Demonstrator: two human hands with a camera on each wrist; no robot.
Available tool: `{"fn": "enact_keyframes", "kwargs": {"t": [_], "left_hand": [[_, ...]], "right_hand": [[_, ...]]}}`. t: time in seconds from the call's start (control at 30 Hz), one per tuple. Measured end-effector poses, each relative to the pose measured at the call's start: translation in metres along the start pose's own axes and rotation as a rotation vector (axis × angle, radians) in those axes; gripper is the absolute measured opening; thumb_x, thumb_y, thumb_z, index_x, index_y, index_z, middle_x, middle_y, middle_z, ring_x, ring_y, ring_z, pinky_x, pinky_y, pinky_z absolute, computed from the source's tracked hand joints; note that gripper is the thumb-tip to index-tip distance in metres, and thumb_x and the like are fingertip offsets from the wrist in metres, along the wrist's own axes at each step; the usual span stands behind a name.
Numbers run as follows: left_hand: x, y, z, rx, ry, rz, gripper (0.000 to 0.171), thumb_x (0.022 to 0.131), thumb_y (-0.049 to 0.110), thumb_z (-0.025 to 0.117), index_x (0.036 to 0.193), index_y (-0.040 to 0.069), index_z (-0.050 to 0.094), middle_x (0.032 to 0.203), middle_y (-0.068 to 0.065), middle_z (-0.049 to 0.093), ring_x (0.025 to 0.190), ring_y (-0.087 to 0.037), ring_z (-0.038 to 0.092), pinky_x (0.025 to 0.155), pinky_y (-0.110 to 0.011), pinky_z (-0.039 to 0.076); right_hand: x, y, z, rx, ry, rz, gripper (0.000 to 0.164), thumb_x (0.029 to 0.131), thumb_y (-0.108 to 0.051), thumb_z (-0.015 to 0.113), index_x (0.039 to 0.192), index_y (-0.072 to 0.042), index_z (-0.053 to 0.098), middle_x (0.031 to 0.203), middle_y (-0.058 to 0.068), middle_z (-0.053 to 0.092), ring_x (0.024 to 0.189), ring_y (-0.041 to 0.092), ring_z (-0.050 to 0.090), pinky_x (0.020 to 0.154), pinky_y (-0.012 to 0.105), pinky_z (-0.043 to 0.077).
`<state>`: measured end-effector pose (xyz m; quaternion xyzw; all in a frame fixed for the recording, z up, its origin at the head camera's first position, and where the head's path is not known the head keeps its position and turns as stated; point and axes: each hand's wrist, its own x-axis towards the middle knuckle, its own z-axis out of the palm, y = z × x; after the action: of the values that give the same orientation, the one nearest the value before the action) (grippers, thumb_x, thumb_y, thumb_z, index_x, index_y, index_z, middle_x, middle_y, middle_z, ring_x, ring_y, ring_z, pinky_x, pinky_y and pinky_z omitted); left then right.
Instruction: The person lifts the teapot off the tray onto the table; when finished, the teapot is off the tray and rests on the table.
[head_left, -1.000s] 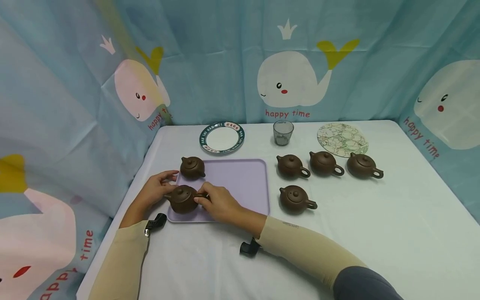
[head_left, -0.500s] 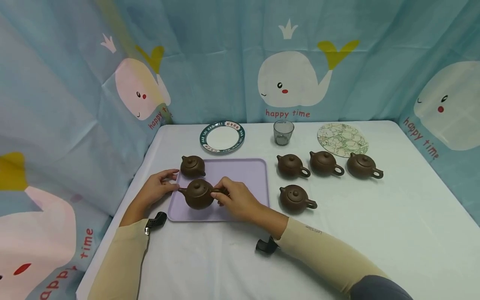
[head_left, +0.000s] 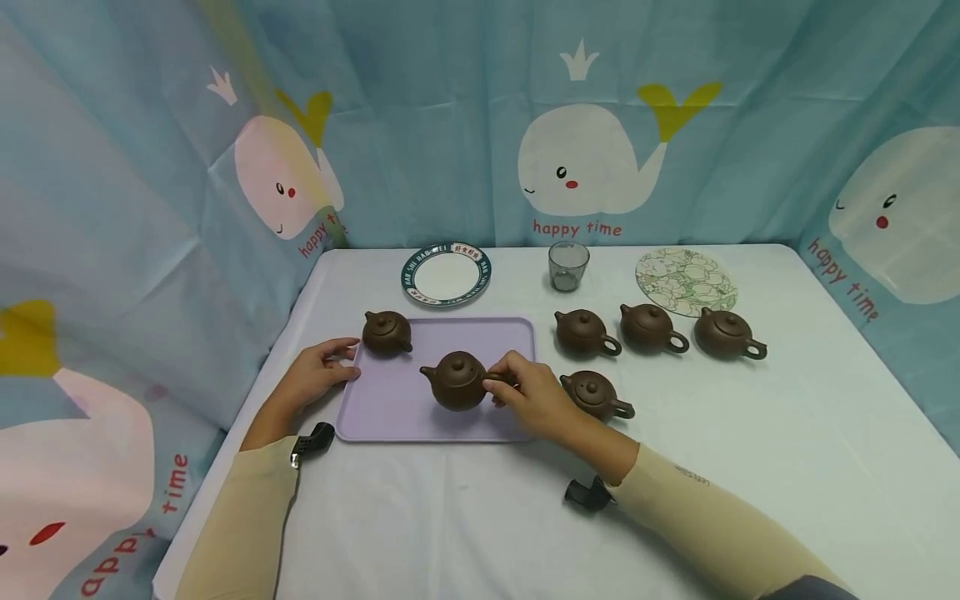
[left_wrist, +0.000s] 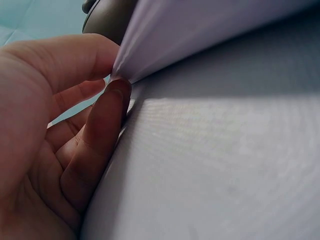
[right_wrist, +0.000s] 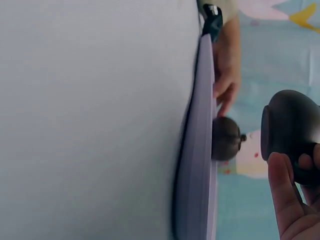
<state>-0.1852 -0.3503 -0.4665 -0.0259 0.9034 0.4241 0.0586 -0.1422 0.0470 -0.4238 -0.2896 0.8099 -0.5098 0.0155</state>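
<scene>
My right hand point(head_left: 536, 396) pinches the side handle of a small brown teapot point(head_left: 458, 381) above the lavender tray point(head_left: 382, 421). In the right wrist view, the teapot point(right_wrist: 290, 125) hangs clear of the tray point(right_wrist: 195, 190), its spout hidden. Fingers and thumb of my left hand point(head_left: 318, 372) touch the tray's left edge; the left wrist view shows the fingertips point(left_wrist: 117, 90) against its outer side. Another brown teapot point(head_left: 387, 333) stands at the tray's back left corner, just beyond my left hand.
Right of the tray stand several matching teapots: one in front point(head_left: 592, 393), partly behind my right hand, and a row behind it point(head_left: 648, 327). At the back lie a green-rimmed plate point(head_left: 446, 275), a glass point(head_left: 567, 267) and a round patterned mat point(head_left: 686, 281). A whale-print curtain point(head_left: 420, 125) surrounds the table.
My right hand has carried the teapot rightward from the tray's left edge to above its right half. The left hand has stayed at the tray's left edge.
</scene>
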Motion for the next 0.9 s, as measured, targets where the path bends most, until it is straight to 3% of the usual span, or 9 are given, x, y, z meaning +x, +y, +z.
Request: {"fn": "enact_keyframes", "kwargs": {"t": [0.27, 0.53, 0.9], "left_hand": [[-0.001, 0.000, -0.001, -0.009, -0.006, 0.003, 0.064, 0.084, 0.017, 0.075, 0.142, 0.007, 0.049, 0.126, -0.018, 0.056, 0.087, -0.025, 0.056, 0.079, -0.035, 0.044], [-0.002, 0.000, -0.002, -0.011, -0.006, 0.009, 0.065, 0.084, 0.017, 0.075, 0.142, 0.007, 0.048, 0.127, -0.018, 0.056, 0.087, -0.024, 0.056, 0.080, -0.035, 0.044], [-0.003, -0.001, -0.001, -0.025, -0.004, 0.037, 0.064, 0.084, 0.014, 0.074, 0.142, 0.007, 0.048, 0.126, -0.018, 0.056, 0.086, -0.022, 0.058, 0.077, -0.028, 0.046]], "right_hand": [[-0.020, 0.003, -0.031, -0.017, 0.060, 0.030, 0.010, 0.095, -0.018, 0.064, 0.101, -0.011, 0.060, 0.088, 0.008, 0.071, 0.073, 0.009, 0.066, 0.066, 0.030, 0.053], [-0.040, -0.001, -0.068, -0.118, 0.147, 0.029, 0.008, 0.095, -0.014, 0.064, 0.100, -0.012, 0.059, 0.085, 0.001, 0.070, 0.071, 0.010, 0.066, 0.064, 0.028, 0.053], [-0.077, 0.014, -0.121, -0.235, 0.252, 0.104, 0.010, 0.097, -0.013, 0.061, 0.102, -0.005, 0.057, 0.092, 0.009, 0.071, 0.074, 0.015, 0.069, 0.066, 0.021, 0.052]]}}
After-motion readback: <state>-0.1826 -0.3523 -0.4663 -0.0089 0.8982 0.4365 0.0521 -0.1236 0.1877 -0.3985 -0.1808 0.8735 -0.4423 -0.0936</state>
